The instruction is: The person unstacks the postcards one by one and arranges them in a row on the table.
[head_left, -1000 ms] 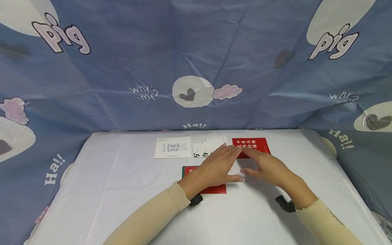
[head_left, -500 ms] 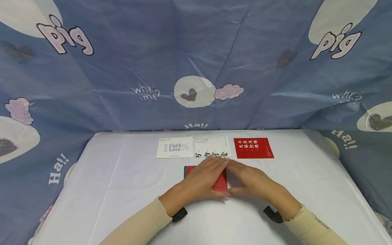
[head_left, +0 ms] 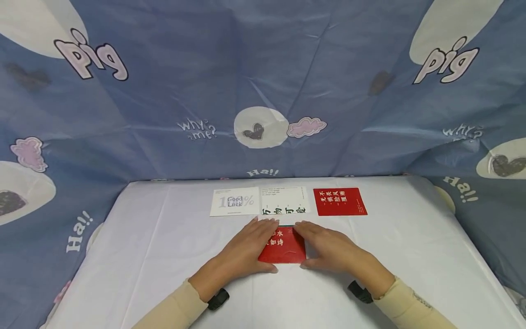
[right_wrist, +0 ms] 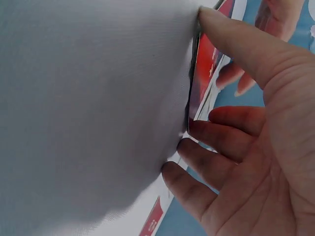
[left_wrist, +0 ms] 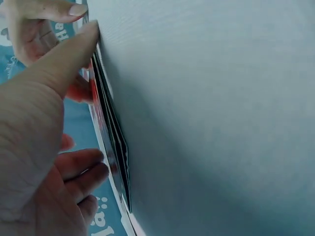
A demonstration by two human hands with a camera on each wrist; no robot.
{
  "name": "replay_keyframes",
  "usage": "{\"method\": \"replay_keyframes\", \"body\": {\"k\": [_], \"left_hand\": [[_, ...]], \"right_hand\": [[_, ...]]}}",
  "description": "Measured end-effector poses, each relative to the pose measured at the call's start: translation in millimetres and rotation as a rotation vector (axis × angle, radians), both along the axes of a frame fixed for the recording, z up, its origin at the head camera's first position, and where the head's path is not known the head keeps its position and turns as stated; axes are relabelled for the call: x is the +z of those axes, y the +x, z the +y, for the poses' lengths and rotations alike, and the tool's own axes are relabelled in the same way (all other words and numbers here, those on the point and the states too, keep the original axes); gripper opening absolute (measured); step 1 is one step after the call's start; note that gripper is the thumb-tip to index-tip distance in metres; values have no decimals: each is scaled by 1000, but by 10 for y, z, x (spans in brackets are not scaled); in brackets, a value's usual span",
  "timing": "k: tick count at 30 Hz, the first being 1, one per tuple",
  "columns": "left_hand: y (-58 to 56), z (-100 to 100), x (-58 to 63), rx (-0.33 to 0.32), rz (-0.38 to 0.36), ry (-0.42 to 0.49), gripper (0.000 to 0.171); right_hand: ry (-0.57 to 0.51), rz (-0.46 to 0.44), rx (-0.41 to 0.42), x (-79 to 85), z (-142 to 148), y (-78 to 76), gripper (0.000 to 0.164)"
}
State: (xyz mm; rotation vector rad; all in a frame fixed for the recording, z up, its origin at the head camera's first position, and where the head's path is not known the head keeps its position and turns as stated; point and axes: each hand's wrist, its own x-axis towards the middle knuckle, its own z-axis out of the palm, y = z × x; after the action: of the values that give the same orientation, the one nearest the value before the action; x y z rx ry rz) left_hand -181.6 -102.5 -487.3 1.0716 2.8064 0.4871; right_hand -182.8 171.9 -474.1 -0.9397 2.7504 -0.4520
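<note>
A small stack of cards (head_left: 286, 251), a red one with white characters on top, lies on the white cloth between my hands. My left hand (head_left: 243, 250) covers its left part, thumb along the near edge and fingertips at the far edge. At the right end, my right hand (head_left: 332, 249) grips the stack with its thumb at the near corner and fingers at the far one. Dark card edges (left_wrist: 112, 128) show slightly spread in the left wrist view. In the right wrist view, the index fingertip meets the corner of the red card (right_wrist: 205, 64).
Behind the stack lie a white "Good Luck" card (head_left: 234, 201), a white card with green characters (head_left: 283, 197) and a red card (head_left: 340, 201) in a row. A blue printed cloth (head_left: 263, 91) hangs at the table's back.
My hands first moved left and nearer from the red card at the right, fingertips together, over the stack. Then they spread apart and came down at its two ends.
</note>
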Motion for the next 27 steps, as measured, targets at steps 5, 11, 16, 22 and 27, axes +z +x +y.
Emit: {"method": "replay_keyframes", "body": {"k": [5,11,16,22,27], "left_hand": [[-6,-28,-25,7,8,5,106],[-10,-23,-34,15,4,12,100],[-9,-21,-38,20,10,16,98],[-16,-20,-53,19,13,28,97],[-19,-18,-44,20,8,36,97]], "right_hand": [[-1,13,-4,-16,1,0,89],[-10,20,-7,-33,11,0,88],[-15,29,-5,-42,13,1,87],[-25,39,-6,-39,13,9,87],[-35,38,-11,-39,11,13,87]]}}
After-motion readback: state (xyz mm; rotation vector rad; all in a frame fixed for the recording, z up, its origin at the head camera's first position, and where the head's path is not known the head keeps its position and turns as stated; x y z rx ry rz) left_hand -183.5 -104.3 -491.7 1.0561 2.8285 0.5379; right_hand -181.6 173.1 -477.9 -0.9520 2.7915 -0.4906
